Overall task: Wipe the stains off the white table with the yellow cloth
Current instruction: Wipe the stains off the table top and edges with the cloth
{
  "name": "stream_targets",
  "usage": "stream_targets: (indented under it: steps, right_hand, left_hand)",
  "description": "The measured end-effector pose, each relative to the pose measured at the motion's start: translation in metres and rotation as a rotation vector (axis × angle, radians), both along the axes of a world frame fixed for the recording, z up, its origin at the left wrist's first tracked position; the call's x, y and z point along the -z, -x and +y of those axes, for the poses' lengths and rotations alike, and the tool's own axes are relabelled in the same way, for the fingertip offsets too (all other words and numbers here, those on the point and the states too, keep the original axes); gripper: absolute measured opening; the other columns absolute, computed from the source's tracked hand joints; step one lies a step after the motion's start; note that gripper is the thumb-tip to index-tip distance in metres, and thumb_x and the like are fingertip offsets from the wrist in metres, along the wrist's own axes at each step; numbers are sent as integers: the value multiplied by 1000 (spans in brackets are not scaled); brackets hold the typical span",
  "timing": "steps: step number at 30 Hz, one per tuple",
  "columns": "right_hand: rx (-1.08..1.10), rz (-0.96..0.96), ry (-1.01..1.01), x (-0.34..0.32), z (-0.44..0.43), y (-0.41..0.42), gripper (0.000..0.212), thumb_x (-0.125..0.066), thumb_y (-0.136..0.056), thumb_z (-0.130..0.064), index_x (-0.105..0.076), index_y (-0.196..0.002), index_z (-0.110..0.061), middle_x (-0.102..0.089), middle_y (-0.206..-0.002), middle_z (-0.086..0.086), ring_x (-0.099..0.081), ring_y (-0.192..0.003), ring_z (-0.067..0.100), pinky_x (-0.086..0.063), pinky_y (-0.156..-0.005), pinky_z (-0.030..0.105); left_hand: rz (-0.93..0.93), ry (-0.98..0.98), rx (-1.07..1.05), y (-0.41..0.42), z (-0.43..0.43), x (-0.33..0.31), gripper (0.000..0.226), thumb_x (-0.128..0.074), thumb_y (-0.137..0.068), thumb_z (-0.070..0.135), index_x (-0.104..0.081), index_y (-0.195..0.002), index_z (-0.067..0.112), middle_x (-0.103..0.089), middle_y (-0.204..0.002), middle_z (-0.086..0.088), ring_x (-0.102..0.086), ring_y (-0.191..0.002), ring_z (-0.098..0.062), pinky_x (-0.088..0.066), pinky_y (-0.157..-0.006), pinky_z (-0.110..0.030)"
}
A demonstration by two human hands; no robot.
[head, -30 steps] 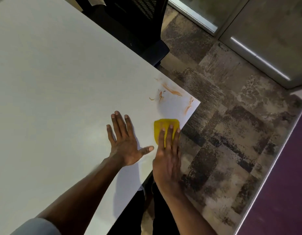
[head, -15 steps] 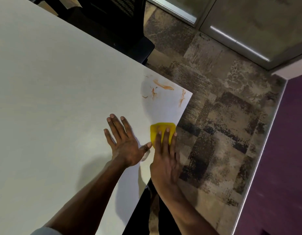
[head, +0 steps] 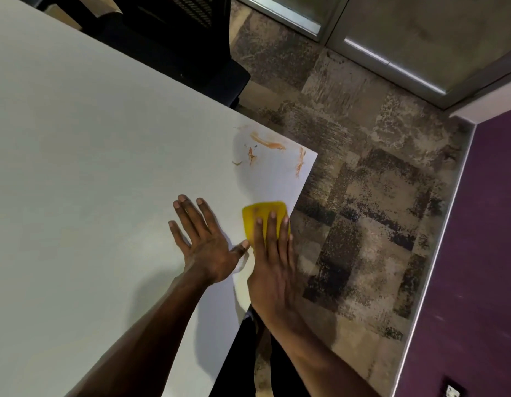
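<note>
The white table [head: 76, 167] has orange-brown stains [head: 265, 144] smeared near its far right corner. A yellow cloth [head: 262, 212] lies flat at the table's right edge, a short way nearer to me than the stains. My right hand [head: 272, 267] presses flat on the cloth, its fingers covering the near half. My left hand [head: 205, 242] rests open on the table just left of the cloth, fingers spread, thumb tip almost touching my right hand.
A black office chair [head: 177, 38] stands beyond the table's far edge. Patterned carpet [head: 363, 196] lies to the right of the table. A purple wall [head: 477, 253] and a glass partition [head: 391, 30] bound the floor.
My right hand and the cloth have slid slightly toward me along the table's right edge, away from the stains. The left hand stays flat. The view has shifted a little.
</note>
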State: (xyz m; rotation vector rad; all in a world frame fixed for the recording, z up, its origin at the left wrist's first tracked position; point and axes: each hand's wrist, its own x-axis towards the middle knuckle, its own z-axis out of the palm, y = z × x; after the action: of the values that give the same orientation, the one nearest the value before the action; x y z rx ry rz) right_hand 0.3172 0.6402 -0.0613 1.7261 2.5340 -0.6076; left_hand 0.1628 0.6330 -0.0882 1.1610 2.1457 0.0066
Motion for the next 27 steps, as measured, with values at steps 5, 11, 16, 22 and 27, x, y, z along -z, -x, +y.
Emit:
stream_targets:
  steps: [5,11,16,22,27]
  right_hand:
    - [73,-6,-28,8,55,7,87,-42,-95,0,-6,-171,-18,3,-180,13,9,-167,38,-12,-137,53]
    - [171,-11,-36,13,152,24,79,-39,-100,-4,-7,-171,-17,7,-180,14,13,-166,39,-1,-137,53]
    - [49,67,-75,9,59,15,82,-24,-92,-3,-7,-171,-14,3,-180,16,9,-167,38,-8,-137,53]
    - [-39,61,-18,10,53,-1,94,-33,-84,5,-9,-171,-20,1,-181,11,9,-167,35,-11,-137,52]
    - [74,4,-42,12,154,16,85,-45,-96,1,-9,-171,-17,2,-180,15,10,-166,39,-4,-137,53]
  left_hand:
    - [13,3,-2,-1,1,-1,139,-28,-82,97,53,-148,6,55,-160,-27,48,-154,-44,16,-128,-70]
    - [26,3,9,0,0,1,140,-33,-85,96,45,-154,3,51,-163,-28,46,-156,-44,16,-128,-69]
    - [33,4,14,0,-1,3,137,-16,-77,99,49,-152,5,52,-162,-29,48,-154,-43,15,-128,-70]
    - [59,18,16,0,0,8,138,-2,-72,104,46,-155,4,51,-163,-28,49,-154,-42,17,-127,-69]
    - [76,15,16,-1,-1,7,140,-23,-80,100,36,-161,2,48,-166,-27,45,-156,-42,21,-126,-65]
